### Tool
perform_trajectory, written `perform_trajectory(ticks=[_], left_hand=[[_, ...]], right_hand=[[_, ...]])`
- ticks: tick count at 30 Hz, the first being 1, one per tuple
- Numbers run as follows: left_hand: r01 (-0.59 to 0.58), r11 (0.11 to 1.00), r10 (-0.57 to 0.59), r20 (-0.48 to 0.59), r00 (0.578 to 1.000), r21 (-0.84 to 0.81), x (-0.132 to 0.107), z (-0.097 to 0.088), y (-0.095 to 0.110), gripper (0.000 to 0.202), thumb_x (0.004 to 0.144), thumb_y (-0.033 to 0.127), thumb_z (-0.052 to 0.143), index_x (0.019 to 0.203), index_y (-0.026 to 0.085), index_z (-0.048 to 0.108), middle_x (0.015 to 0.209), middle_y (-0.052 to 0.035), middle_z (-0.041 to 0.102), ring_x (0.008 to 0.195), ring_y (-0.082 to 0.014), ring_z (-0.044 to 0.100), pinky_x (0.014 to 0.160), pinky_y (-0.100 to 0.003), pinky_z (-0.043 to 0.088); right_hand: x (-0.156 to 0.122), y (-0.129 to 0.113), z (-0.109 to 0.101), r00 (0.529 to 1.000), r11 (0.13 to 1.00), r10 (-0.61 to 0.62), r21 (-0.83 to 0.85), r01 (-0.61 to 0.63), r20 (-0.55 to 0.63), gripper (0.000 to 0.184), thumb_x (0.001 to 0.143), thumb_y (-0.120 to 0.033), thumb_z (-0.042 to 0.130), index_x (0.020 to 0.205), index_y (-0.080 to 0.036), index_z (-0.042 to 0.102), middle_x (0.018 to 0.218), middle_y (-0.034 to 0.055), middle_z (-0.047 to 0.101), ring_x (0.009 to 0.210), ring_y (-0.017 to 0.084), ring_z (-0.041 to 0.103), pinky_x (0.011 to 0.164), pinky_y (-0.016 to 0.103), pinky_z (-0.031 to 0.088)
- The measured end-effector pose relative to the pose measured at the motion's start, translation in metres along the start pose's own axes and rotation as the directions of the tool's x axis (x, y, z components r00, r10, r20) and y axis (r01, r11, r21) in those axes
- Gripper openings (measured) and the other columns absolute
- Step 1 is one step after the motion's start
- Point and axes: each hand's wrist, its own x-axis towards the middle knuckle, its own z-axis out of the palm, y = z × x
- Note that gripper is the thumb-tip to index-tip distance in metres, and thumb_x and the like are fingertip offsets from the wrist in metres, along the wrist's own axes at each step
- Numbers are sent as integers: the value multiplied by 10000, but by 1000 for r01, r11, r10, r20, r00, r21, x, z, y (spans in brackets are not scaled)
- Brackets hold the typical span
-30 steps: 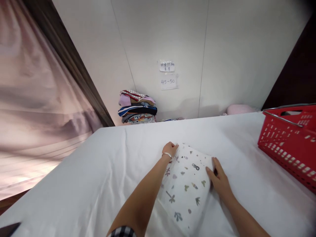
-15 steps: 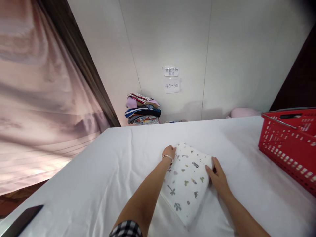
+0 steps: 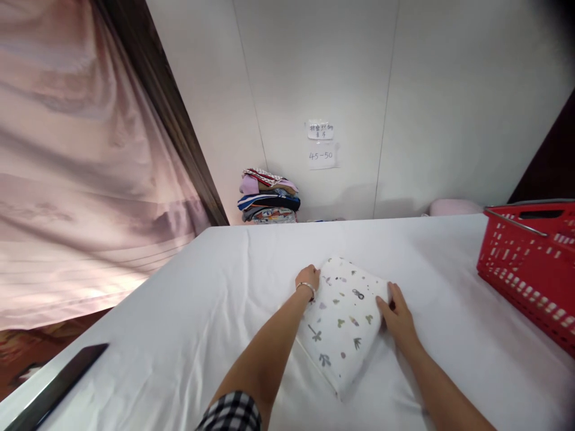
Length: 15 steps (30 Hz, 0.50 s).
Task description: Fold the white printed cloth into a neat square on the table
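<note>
A white cloth [image 3: 341, 317] printed with small plants and animals lies folded on the white-covered table, one corner pointing toward me. My left hand [image 3: 308, 279] is closed on its far left edge; a bracelet circles that wrist. At the right corner, my right hand [image 3: 395, 308] grips the cloth with the thumb on top and the fingers round the outer edge. Part of the cloth's left side is hidden behind my left wrist and forearm.
A red plastic basket [image 3: 530, 269] with a metal handle stands at the right. Folded clothes [image 3: 269, 197] are stacked beyond the table's far edge, against the wall. A dark flat object [image 3: 63, 383] lies at the near left. Pink curtain [image 3: 90, 179] hangs on the left.
The camera view has shifted slightly, so the surroundings sit further right. Both hands keep their hold on the cloth, which looks nearly the same.
</note>
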Motion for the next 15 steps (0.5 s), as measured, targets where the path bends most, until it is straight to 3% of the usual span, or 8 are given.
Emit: perform_trajectory(ticks=[4, 7, 9, 12, 15], left_hand=[[-69, 997, 69, -39, 997, 17, -19, -8, -3, 291, 870, 351, 399, 1051, 209, 577, 1110, -67, 618, 1032, -193, 549, 870, -296, 415], [-257, 962, 263, -54, 963, 88, -41, -7, -12, 417, 859, 402, 411, 1232, 226, 467, 1324, -49, 473, 1233, -194, 386, 1029, -322, 290], [-342, 928, 344, 13, 939, 149, -52, -3, -21, 481, 864, 416, 380, 1307, 229, 388, 1418, -42, 358, 1300, -202, 295, 1075, -371, 224], [-294, 939, 276, 123, 953, 176, -55, 2, -30, 514, 883, 400, 299, 1362, 213, 310, 1461, -42, 275, 1328, -212, 249, 1078, -420, 217], [-259, 953, 237, 142, 961, 158, -50, 1, -31, 520, 889, 382, 267, 1376, 200, 285, 1456, -46, 288, 1322, -207, 263, 1068, -408, 241]], right_hand=[[2, 3, 1, 1000, 1000, -24, -3, 24, -11, 704, 732, -499, 546, 1356, -225, 371, 1471, 22, 226, 1335, 227, 225, 1108, 377, 173], [2, 3, 1, 1000, 999, -19, -34, 19, -5, 697, 743, -502, 525, 1359, -216, 366, 1471, 29, 227, 1334, 227, 228, 1108, 376, 174], [1, 2, 1, 1000, 999, -18, -46, 18, 0, 690, 746, -503, 519, 1358, -223, 367, 1472, 25, 227, 1332, 229, 231, 1106, 376, 181], [0, -1, 0, 1000, 999, -17, -46, 17, 5, 692, 742, -511, 521, 1357, -234, 366, 1472, 16, 226, 1330, 235, 235, 1102, 370, 192], [0, -1, -1, 1000, 999, -14, -38, 14, 8, 691, 738, -517, 524, 1353, -244, 368, 1471, 12, 231, 1318, 237, 259, 1094, 364, 213]])
